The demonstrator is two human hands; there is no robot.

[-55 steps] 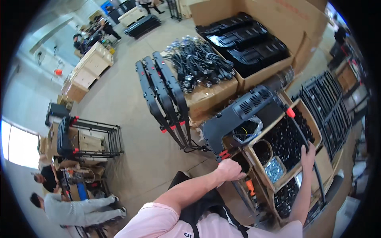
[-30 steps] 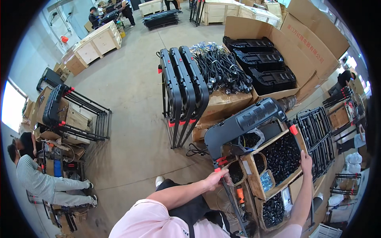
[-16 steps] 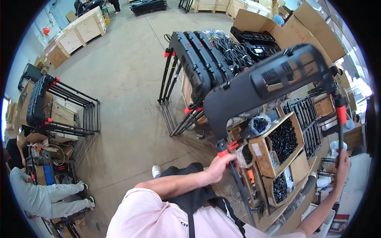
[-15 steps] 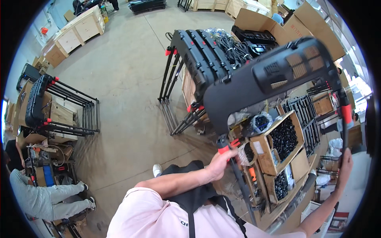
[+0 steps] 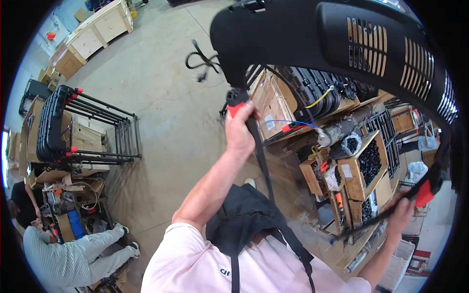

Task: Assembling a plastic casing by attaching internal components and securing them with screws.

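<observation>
A large black plastic housing (image 5: 288,36) with slotted vents spans the upper right of the head view, held up in front of me. Two dark tube legs with red collars extend from its ends. My left hand (image 5: 240,133) is closed around the left leg (image 5: 259,156), at and just below its red collar (image 5: 235,108). On the other side, my right hand (image 5: 401,215) is closed around the right leg beside its red collar (image 5: 426,193). A black cord with a plug (image 5: 200,66) dangles by the housing's left end.
Behind the housing, a wooden bench (image 5: 273,105) carries more black housings (image 5: 312,93). Wooden bins (image 5: 354,176) of small black parts stand at right. Similar legged housings (image 5: 51,124) are stacked at left, near a person in a striped shirt (image 5: 58,254). A wooden crate (image 5: 100,31) stands far left.
Both hands have moved with the housing, which now looms larger and higher in view. My left hand has shifted up and left. The plug cord has come into sight; the view has turned slightly.
</observation>
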